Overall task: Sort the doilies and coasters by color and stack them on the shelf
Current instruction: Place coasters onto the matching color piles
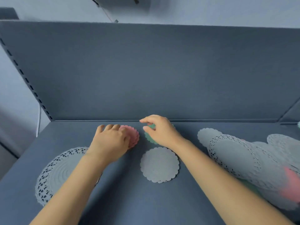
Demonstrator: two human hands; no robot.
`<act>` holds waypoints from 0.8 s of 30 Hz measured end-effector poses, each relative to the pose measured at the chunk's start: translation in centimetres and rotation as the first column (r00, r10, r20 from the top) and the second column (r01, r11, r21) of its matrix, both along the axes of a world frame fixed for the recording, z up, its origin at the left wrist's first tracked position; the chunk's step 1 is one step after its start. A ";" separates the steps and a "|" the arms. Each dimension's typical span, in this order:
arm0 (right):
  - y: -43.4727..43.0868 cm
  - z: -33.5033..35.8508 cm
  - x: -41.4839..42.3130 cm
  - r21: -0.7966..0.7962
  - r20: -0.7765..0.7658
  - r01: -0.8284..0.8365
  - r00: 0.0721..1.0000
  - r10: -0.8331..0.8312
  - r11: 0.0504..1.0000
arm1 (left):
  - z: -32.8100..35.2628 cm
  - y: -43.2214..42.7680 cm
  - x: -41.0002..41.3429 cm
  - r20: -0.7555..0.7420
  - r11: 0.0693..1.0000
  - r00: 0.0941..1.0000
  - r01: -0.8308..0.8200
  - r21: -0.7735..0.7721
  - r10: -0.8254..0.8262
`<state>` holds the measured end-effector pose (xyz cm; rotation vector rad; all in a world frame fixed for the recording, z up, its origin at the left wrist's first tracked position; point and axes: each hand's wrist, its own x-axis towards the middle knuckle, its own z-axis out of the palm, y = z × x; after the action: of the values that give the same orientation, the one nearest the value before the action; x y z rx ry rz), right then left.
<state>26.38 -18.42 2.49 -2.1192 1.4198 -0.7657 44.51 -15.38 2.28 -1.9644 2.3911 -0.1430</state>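
Observation:
Near the back of the grey shelf [123, 200] lies a pink scalloped coaster [134, 137], and my left hand [110, 142] rests flat on its left part with fingers straight. My right hand [159, 129] is over a green scalloped coaster [150, 137], thumb and fingers curled at its far edge; whether they pinch it is unclear. A white scalloped coaster [159, 164] lies alone in front of them. Under my left forearm sits a large white lace doily [56, 172].
A loose pile of white lace doilies [243, 159] covers the right side of the shelf, with a pink coaster [291, 185] and a green piece [250, 186] showing at its near edge. The shelf's back panel [154, 70] rises right behind the hands.

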 end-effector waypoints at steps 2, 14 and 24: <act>0.8 0.6 -2.8 -0.047 -0.079 0.066 0.994 -0.069 0.997 | 1.0 -0.6 -2.4 -0.040 0.993 0.995 0.093 -0.077 -0.097; 9.9 0.8 -23.1 0.086 -0.517 0.641 0.683 -0.516 0.763 | 0.9 3.1 -24.7 -0.315 0.924 0.925 0.294 0.244 -0.211; 8.4 -2.3 -32.2 0.047 -0.370 0.430 0.846 -0.384 0.902 | -2.9 6.7 -37.5 -0.255 0.983 0.949 -0.176 0.050 0.183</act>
<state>-5.81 -10.02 0.22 -1.9406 2.1012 -0.4268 6.97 -8.68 -0.58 -2.3032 2.3223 0.1615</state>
